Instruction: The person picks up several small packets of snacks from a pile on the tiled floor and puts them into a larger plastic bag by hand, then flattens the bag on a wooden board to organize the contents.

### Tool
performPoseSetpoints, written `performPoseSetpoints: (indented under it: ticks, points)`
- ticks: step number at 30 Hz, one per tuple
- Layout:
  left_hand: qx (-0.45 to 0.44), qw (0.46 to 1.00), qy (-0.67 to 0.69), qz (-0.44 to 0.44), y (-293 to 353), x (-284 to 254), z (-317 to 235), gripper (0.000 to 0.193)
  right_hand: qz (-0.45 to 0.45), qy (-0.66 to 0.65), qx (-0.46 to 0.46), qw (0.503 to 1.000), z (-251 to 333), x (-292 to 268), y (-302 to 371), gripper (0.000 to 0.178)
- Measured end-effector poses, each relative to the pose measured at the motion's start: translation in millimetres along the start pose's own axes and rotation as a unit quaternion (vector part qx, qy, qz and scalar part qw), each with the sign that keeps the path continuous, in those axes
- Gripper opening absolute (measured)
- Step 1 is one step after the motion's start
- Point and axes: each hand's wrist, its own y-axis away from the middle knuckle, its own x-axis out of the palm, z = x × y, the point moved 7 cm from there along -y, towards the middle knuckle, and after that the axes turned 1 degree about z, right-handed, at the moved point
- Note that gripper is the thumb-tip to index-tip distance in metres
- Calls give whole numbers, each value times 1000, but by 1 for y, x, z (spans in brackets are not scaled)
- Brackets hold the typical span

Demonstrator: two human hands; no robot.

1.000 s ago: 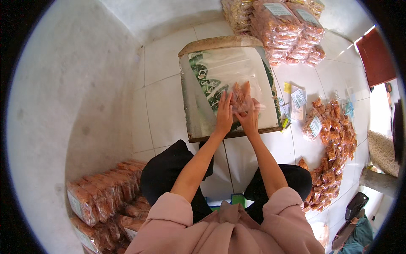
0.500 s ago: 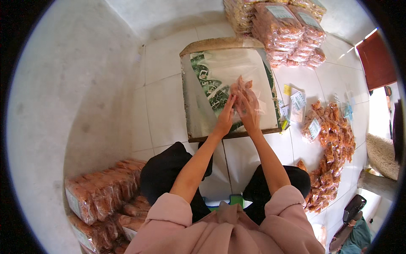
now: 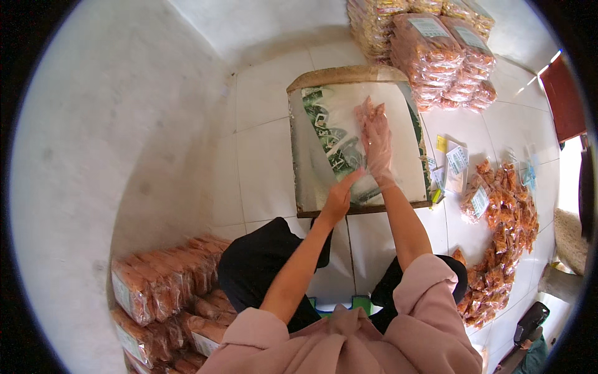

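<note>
A clear plastic bag (image 3: 355,140) lies on a low board-like surface (image 3: 311,184) with a green and white printed sheet. Reddish-brown snack pieces (image 3: 372,111) sit in its far part. My right hand (image 3: 378,149) reaches into the bag, its fingers stretched out toward the pieces; the plastic and the pieces partly hide the fingertips. At the near edge of the bag, my left hand (image 3: 340,194) pinches the plastic beside my right wrist.
Stacked packed snack bags (image 3: 430,59) stand at the far right, and more packs (image 3: 168,280) at the lower left. Small snack bags (image 3: 498,237) cover the floor on the right, near paper labels (image 3: 456,161). A person (image 3: 532,355) is partly visible at the lower right.
My right hand has gone from pressing on the snack pieces to reaching into the bag. My left hand has come back toward me, to the bag's near edge. The whole view has shifted slightly.
</note>
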Motion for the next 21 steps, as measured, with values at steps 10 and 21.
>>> performPoseSetpoints:
  ticks: [10, 21]
  points:
    - [-30, 995, -39, -91, 40, -6, -5, 55, -75, -53, 5, 996, 8, 4, -21, 51]
    - [-57, 995, -64, -53, 45, 7, 12, 45, -75, -138, 89, 984, -15, 27, -7, 58]
